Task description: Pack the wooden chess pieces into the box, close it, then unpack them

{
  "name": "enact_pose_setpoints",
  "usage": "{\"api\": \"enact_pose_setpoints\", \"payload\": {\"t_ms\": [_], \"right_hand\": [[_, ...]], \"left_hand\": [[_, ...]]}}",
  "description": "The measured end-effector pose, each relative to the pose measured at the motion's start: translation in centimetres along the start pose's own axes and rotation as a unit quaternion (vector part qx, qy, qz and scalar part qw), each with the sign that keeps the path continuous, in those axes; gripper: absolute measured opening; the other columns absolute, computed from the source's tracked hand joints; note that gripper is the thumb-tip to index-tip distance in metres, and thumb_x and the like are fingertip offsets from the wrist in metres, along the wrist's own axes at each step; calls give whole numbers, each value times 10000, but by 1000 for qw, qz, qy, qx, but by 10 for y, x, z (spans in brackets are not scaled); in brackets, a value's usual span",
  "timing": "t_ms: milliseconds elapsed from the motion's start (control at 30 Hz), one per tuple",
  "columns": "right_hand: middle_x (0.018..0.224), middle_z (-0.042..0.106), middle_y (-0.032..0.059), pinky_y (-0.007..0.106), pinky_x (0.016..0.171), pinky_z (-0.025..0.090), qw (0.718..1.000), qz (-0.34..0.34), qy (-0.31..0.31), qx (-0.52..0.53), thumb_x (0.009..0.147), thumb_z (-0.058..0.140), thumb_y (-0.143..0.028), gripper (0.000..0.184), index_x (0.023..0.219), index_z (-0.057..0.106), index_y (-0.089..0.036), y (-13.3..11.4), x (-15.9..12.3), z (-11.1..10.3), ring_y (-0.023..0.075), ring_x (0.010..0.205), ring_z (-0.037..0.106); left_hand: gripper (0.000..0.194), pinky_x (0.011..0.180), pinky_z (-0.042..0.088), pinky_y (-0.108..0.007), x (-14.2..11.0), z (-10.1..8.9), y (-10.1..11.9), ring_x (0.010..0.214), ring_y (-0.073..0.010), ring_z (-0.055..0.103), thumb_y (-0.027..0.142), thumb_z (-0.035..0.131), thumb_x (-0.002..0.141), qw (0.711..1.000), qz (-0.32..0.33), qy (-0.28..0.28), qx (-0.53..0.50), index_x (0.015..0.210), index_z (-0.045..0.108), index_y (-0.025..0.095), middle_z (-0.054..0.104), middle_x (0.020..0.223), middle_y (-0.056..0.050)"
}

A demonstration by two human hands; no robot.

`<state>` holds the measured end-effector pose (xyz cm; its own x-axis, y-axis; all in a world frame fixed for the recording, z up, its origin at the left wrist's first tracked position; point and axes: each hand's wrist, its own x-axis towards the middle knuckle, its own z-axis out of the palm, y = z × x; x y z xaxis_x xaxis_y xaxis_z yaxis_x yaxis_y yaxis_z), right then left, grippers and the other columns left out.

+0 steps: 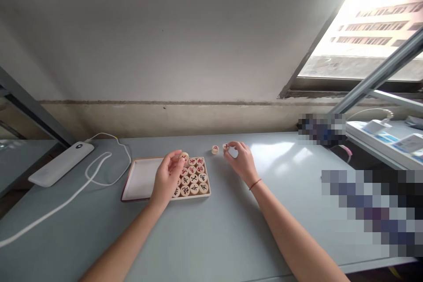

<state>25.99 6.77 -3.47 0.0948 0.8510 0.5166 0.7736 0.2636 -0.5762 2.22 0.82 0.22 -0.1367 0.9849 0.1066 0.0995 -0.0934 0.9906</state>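
Note:
My left hand [167, 179] pinches a round wooden xiangqi piece [184, 157] with a red mark, held over a shallow box [209, 180]. Rows of xiangqi pieces [194, 178] with red and black characters fill the part of the box that shows; my left hand hides some of them. To the right, behind the box, my right hand [243, 161] has thumb and forefinger closed on another xiangqi piece [226, 146], at the table surface. Beside it stands a loose xiangqi piece [215, 150] with a red character. The box lid [142, 178], pale inside, lies against the box's left side.
A white power strip or power bank [61, 165] with a white cable [71, 199] lies at the left of the grey table [211, 238]. A wall runs along the back. Metal posts rise at both sides. Blurred-out items [322, 130] sit at the right.

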Motion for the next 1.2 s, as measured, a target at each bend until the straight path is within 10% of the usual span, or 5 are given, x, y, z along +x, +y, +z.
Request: {"api": "enact_pose_setpoints", "payload": {"t_ms": [167, 500, 800, 1200], "right_hand": [[932, 635, 110, 444, 844, 458, 997, 30, -44, -50, 768, 552, -349, 211, 884, 643, -198, 16, 1, 6, 262, 895, 584], [1037, 657, 56, 333, 791, 525, 946, -270, -91, 155, 865, 547, -221, 275, 1132, 567, -286, -90, -35, -7, 185, 912, 622], [926, 679, 67, 377, 779, 470, 1000, -1, -8, 19, 829, 512, -271, 127, 915, 591, -223, -12, -1, -7, 238, 871, 586], [913, 689, 42, 342, 773, 426, 996, 9, -75, -56, 794, 516, -219, 154, 928, 590, -236, 9, -6, 10, 238, 879, 561]], "left_hand": [[405, 870, 538, -345, 1, -4, -3, 995, -216, 661, 464, 613, 799, 1000, -5, -15, 19, 1091, 626, 183, 701, 1049, -86], [308, 742, 554, -287, -11, 5, 6, 849, -191, 667, 448, 603, 803, 994, 16, -87, 67, 977, 633, 196, 692, 901, -50], [282, 767, 518, -271, -9, -1, 7, 831, -168, 648, 438, 516, 862, 990, 25, -81, 114, 1004, 624, 219, 665, 875, -25], [261, 739, 521, -268, -8, -1, 8, 784, -165, 648, 416, 520, 848, 989, 21, -88, 114, 962, 629, 209, 668, 859, -23]]}}
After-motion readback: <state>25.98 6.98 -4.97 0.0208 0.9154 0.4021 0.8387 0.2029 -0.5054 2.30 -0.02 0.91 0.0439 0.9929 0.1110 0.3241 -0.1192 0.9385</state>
